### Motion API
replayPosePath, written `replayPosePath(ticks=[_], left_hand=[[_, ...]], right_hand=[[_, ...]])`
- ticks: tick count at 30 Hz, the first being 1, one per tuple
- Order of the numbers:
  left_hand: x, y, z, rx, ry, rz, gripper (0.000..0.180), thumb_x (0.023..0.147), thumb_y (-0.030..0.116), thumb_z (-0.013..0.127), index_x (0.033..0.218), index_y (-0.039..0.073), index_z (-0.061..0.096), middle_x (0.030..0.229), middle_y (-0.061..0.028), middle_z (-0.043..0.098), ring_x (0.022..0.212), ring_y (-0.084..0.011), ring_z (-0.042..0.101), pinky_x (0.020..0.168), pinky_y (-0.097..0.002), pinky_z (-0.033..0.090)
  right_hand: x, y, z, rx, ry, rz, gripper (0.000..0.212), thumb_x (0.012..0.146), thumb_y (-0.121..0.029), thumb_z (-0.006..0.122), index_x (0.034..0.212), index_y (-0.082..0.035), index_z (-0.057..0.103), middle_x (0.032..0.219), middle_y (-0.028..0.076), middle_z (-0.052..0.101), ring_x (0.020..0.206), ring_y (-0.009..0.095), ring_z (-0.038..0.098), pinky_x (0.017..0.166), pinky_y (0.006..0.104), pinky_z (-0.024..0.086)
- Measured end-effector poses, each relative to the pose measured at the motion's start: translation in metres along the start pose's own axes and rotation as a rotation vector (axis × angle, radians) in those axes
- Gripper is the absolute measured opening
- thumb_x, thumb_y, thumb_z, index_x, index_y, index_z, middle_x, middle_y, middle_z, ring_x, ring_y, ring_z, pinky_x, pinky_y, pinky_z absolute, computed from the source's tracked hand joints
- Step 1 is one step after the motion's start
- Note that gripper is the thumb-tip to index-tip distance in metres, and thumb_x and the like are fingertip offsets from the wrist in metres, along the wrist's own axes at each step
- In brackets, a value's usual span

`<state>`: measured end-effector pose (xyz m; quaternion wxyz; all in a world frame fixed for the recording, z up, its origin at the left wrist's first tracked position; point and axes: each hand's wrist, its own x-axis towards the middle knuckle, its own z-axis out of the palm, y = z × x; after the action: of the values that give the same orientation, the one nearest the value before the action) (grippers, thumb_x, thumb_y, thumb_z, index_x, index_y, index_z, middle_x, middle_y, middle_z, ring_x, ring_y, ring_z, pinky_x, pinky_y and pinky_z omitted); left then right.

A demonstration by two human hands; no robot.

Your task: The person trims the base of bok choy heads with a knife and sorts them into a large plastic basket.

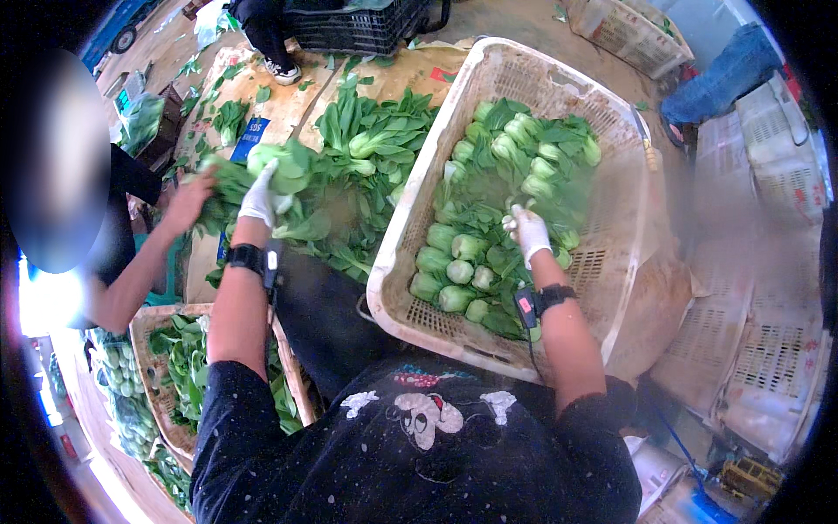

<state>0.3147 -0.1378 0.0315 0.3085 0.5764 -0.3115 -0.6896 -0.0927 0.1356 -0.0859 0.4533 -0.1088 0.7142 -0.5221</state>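
Observation:
My left hand [260, 196], in a white glove, is closed around a bok choy [284, 166] with a pale green base, above the leafy heap at left. My right hand [529, 230], also gloved, is over the large pale plastic crate [397, 249]. Its fingers are curled together against the greens, and what they hold, if anything, is hidden. Inside the crate, bok choy heads [458, 271] lie in rows, bases showing at the near left and along the far side. Loose bok choy [371, 140] is heaped just left of the crate.
Another person's bare hand [190, 199] reaches into the greens beside my left hand. A second crate of greens [144, 349] stands at lower left. A black crate [349, 31] is at the back. Stacked pale crates [759, 349] line the right. A thin tool [647, 144] rests at the crate's right rim.

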Motion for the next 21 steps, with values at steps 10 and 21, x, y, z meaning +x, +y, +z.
replayPosePath(ticks=[10, 21], left_hand=[[-0.071, -0.022, 0.053, 0.155, 0.079, 0.564, 0.011, 0.087, 0.018, 0.059, 0.091, 0.009, 0.065, 0.065, 0.0045, 0.052, 0.054, -0.0041, 0.036, 0.054, -0.0174, 0.033], [-0.142, -0.072, 0.121, 0.139, -0.401, 0.468, 0.060, 0.081, 0.030, 0.066, 0.130, 0.006, 0.042, 0.118, -0.0061, 0.054, 0.095, -0.0130, 0.053, 0.086, -0.0270, 0.042]], right_hand=[[0.067, -0.005, 0.149, -1.511, 0.084, -0.326, 0.094, 0.067, -0.048, 0.076, 0.141, -0.020, 0.026, 0.098, 0.018, 0.058, 0.090, 0.031, 0.063, 0.078, 0.0421, 0.053], [-0.068, -0.087, 0.129, 0.281, -0.130, -0.703, 0.016, 0.088, -0.016, 0.050, 0.084, -0.007, 0.062, 0.084, 0.007, 0.061, 0.074, 0.017, 0.055, 0.072, 0.0302, 0.043]])
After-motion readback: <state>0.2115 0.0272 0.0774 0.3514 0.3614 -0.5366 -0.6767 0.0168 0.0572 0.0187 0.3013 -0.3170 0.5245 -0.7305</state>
